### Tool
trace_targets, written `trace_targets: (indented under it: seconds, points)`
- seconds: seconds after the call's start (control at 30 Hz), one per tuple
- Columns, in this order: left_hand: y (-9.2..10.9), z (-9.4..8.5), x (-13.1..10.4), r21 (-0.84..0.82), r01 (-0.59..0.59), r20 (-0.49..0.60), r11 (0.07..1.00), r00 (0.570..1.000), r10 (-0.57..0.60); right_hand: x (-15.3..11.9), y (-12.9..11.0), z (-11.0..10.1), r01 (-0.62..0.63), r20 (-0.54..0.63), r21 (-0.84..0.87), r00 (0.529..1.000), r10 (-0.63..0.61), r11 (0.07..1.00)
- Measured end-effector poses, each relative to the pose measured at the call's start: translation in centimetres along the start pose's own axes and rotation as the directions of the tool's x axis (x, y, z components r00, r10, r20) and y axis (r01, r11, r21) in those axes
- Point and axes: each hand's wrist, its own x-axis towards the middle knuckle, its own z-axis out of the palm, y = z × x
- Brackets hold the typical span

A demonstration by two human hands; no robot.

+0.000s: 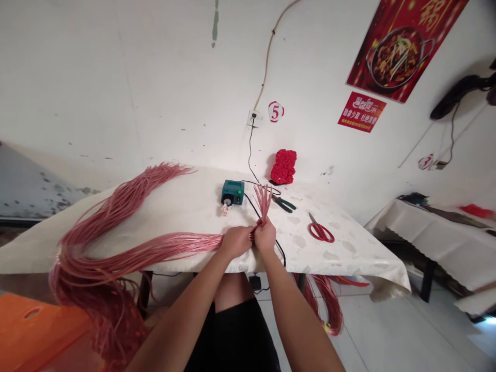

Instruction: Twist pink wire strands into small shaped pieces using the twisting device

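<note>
Near the front edge of the table, my left hand (237,242) is closed around a long bundle of pinkish-red wires (178,245) that runs off to the left. My right hand (265,236) grips the same bundle close beside it, and the loose wire ends fan upward out of the fist. Just beyond my hands sits a small teal machine (233,191) with a green button and a dark round part at its front. A pale pink bit (225,209) lies at that round part. Green-handled pliers (283,203) rest behind my right hand.
Red-handled scissors (321,231) lie to the right on the white tablecloth (341,253). A red bumpy object (283,166) leans by the wall. More wires hang under the table's right side. At lower left stands an orange box (39,330). A black cord plugs into the wall socket (253,119).
</note>
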Motion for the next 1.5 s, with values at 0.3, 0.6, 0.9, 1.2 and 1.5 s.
trace_targets:
  seconds: [0.3,0.6,0.9,1.2,1.5]
  points:
    - [0.1,0.1,0.2,-0.002,0.030,0.007,1.000,1.000,-0.030,0.1,-1.5,-0.5,0.139,0.130,-0.369,0.987,-0.097,0.919]
    - [0.4,-0.2,0.2,0.000,0.089,0.052,0.996,0.995,-0.089,0.7,-2.9,-0.9,0.377,0.355,-0.560,0.914,-0.198,0.737]
    - [0.2,0.3,0.2,0.013,0.140,0.068,0.990,0.988,-0.141,1.3,-4.3,-0.8,0.487,0.479,-0.619,0.856,-0.196,0.615]
    - [0.4,0.1,0.6,0.004,0.213,0.096,0.977,0.972,-0.212,1.8,-5.7,-0.2,0.451,0.500,-0.636,0.859,-0.112,0.626]
    - [1.2,-0.7,0.6,-0.039,0.277,0.116,0.960,0.955,-0.271,2.0,-6.9,-0.5,0.390,0.496,-0.709,0.868,0.022,0.588]
